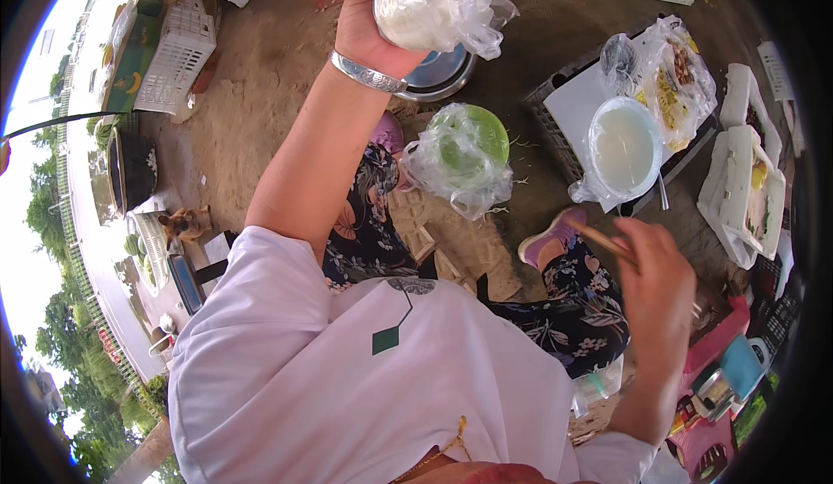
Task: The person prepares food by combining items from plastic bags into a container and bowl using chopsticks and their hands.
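Note:
My left hand (363,31) is raised at the top, its fingers wrapped round a bowl-shaped bundle in a clear plastic bag (438,3) with something white inside. Its far side is cut off by the frame edge. At the right, my right hand (652,267) is closed round brown wooden chopsticks (607,242), which point toward my shoe. Beyond that hand stands a white bowl (625,141) of cloudy pale liquid, with plastic film round it and a metal spoon handle (664,192) beside it. Between my feet is a green bowl (486,133), partly covered by a clear bag.
A dark crate (555,128) topped with a white board carries the white bowl and a clear bag of yellow and brown food (672,94). White foam boxes (748,185) stand at the right. A metal basin (442,76) sits below my left hand. A small brown dog (185,222) is at the left.

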The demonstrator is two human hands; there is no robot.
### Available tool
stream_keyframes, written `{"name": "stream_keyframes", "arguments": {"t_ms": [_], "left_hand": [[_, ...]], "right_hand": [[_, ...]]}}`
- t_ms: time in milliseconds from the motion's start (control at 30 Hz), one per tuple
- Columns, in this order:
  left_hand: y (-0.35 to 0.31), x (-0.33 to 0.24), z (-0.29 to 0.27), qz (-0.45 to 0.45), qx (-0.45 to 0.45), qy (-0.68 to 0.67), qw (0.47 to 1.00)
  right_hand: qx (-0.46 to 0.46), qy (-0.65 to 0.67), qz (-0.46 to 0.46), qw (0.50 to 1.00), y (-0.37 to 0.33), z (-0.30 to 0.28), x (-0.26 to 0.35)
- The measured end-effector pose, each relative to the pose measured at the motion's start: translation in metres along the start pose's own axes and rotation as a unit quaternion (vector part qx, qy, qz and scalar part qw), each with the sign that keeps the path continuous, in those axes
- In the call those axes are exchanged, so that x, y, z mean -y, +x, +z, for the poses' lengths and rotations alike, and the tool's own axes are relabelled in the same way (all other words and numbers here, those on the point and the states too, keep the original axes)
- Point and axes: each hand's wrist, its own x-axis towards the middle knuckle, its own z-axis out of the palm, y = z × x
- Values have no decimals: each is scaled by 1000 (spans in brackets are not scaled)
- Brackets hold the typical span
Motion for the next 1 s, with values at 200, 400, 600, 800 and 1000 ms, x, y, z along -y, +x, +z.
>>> {"name": "stream_keyframes", "arguments": {"t_ms": [200,400,600,800,1000], "left_hand": [[21,-12,-15,83,-31,10,996],[21,-17,-16,37,10,-23,999],[15,-31,-21,71,-8,-22,997],[22,-24,-22,47,16,-48,998],[19,-21,-23,47,28,-67,996]], "right_hand": [[199,150,3,968,115,205,-3],[135,96,154,974,142,359,-31],[212,127,137,959,121,345,-29],[53,222,138,964,123,308,-77],[92,275,234,928,117,251,-73]]}}
